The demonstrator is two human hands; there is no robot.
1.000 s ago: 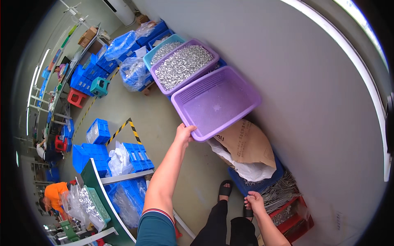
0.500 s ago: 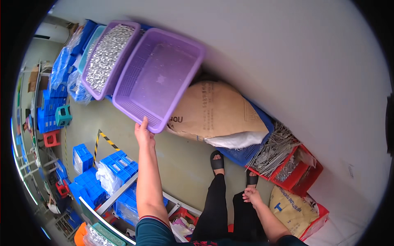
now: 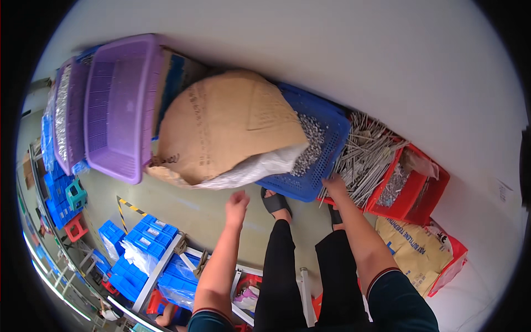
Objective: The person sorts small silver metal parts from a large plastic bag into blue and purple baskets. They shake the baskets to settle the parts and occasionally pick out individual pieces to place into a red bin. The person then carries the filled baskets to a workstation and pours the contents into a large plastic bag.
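The blue basket (image 3: 301, 190) beside the right hand (image 3: 334, 186) already holds metal bits (image 3: 311, 145), the purple basket (image 3: 147, 105) nearest the left hand (image 3: 237, 206) shows none, and neither grip is readable to me.

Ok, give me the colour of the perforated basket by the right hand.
The basket is blue, seen best in the head view.

Pale wall (image 3: 398, 83) rising beyond the left fingers (image 3: 239, 197), greyish floor (image 3: 177, 200) below them, black-and-yellow tape (image 3: 133, 207) angling across it to their left, and farther left, a teal stool (image 3: 76, 195), a red stool (image 3: 76, 227), a strip light (image 3: 61, 292) blazing!
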